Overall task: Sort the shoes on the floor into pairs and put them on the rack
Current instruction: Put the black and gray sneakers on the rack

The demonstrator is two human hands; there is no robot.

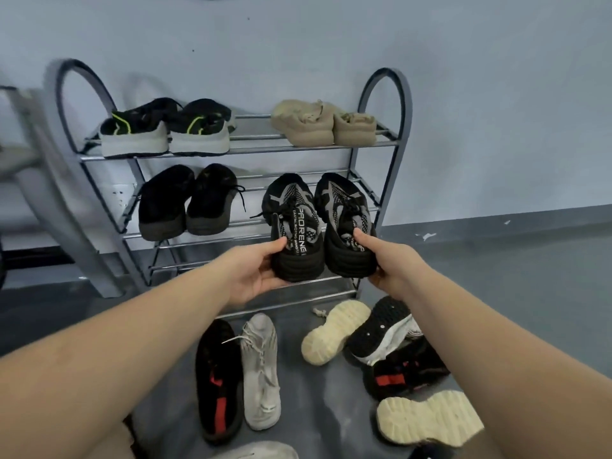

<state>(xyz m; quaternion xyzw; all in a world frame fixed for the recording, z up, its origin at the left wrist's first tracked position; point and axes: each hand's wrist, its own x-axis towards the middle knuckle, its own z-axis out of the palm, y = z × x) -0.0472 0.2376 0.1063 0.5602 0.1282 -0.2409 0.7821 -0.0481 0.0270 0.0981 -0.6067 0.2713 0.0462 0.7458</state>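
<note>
**Black-and-grey pair at the middle shelf, floor pile still mixed**

Nearest, at 6 o'clock, there's a bit of a pale shoe point(261, 451) cut off by the bottom edge. Over at 5 o'clock a cream sole point(429, 419) faces up, and just past it a black shoe with red marks point(402, 376) lies partly under a black-soled shoe point(381, 332) tipped on its side. Beside that, another cream-soled shoe point(334, 331) lies sole up. Around 7 o'clock, a second black-and-red shoe point(217, 379) and a white knit shoe point(260, 369) lie side by side, touching, toes toward me.

Further out, near the centre, both hands are up at the rack point(385, 104). Left hand point(253, 274) is curled around the heel of the left black-and-grey sneaker point(293, 226), thumb on top and fingers underneath. Right hand point(385, 260) grips the heel of the right sneaker point(347, 223) the same way. The two sneakers are side by side, toes pointing at the wall, on the right half of the middle shelf. Can't tell if they're fully resting on the bars.

Left of them on that shelf is an all-black pair point(188, 202). On the top shelf, a black pair with neon green point(165, 127) is at 11 o'clock and a tan pair point(323, 124) at 1 o'clock.
</note>
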